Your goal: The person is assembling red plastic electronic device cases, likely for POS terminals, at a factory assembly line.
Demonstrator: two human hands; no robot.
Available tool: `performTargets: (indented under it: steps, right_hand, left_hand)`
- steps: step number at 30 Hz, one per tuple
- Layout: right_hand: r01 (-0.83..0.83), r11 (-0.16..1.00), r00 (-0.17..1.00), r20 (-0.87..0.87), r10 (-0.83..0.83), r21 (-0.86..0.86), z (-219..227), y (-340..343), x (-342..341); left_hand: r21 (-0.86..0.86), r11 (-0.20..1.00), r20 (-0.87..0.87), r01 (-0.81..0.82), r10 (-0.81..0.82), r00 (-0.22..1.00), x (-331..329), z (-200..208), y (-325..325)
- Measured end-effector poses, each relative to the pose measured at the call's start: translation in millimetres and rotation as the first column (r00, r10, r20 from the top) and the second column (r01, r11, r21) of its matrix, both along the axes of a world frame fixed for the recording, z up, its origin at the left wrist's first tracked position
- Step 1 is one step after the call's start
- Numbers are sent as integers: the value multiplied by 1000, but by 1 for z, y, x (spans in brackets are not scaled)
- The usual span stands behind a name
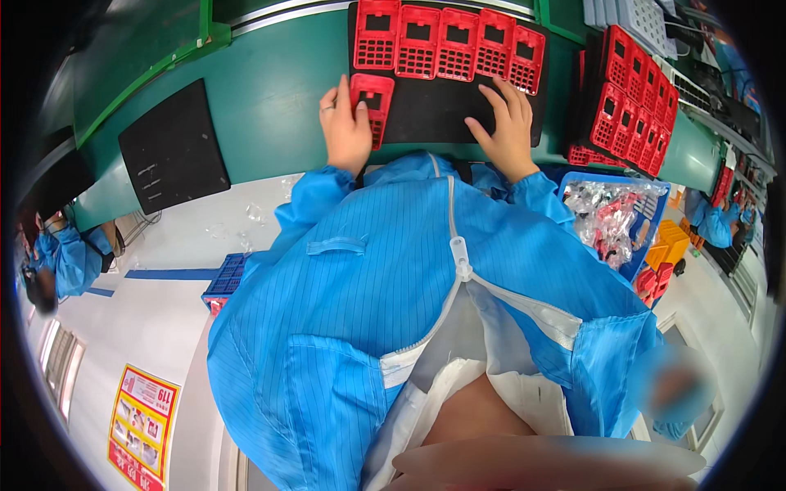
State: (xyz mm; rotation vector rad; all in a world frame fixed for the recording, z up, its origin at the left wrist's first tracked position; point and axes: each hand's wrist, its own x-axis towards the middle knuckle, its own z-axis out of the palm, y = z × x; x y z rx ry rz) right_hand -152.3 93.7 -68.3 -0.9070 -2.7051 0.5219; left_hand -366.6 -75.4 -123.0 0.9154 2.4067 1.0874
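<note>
Working at a green bench (pixel 278 106) that reaches well past both my hands, I have a black mat (pixel 434 114) in front of me. Along its far side, beyond my fingers, five red housings (pixel 455 59) stand side by side, each with a window and a grid of key holes. To the right of my right hand, a black tray (pixel 596 90) bears two rows of like housings, and more red edges show under it. Left of my left hand and well apart from it lies a bare black board (pixel 172 147). Nearer my body than my right hand, and off to its right, a blue bin (pixel 610 176) holds crumpled clear plastic (pixel 602 217) with red bits among it. Behind my left hand, low by my side, is a smaller blue crate (pixel 225 274).

My forearms come forward in blue sleeves (pixel 315 192). My right hand (pixel 509 135) is spread, its thumb well away from the fingers, palm toward the mat, index fingertip near the lower edge of the row. My left hand (pixel 344 131) points forward, index finger stretched along the left side of a single red housing (pixel 379 114) at the mat's left side, thumb over its edge; whether they clamp it or only touch it, I cannot tell from here.
</note>
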Motion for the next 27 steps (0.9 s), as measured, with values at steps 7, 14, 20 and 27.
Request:
performTargets:
  steps: [7,14,20,27]
  right_hand:
    - [213,972,977,11,-215,96,-31,35,16]
    - [72,974,995,49,-85,213,-7,50,13]
    - [297,946,952,-111,-284,128,-15,15,22]
    - [705,705,705,-189,-684,80,38,-98,174]
  left_hand:
    - [47,997,81,55,-59,995,2,2,0]
    - [-17,874,-378,485,-455,807,-35,33,43]
    - [-162,814,-488,558,-558,672,-41,39,38]
    - [112,531,-263,840,-799,540,68,70,64]
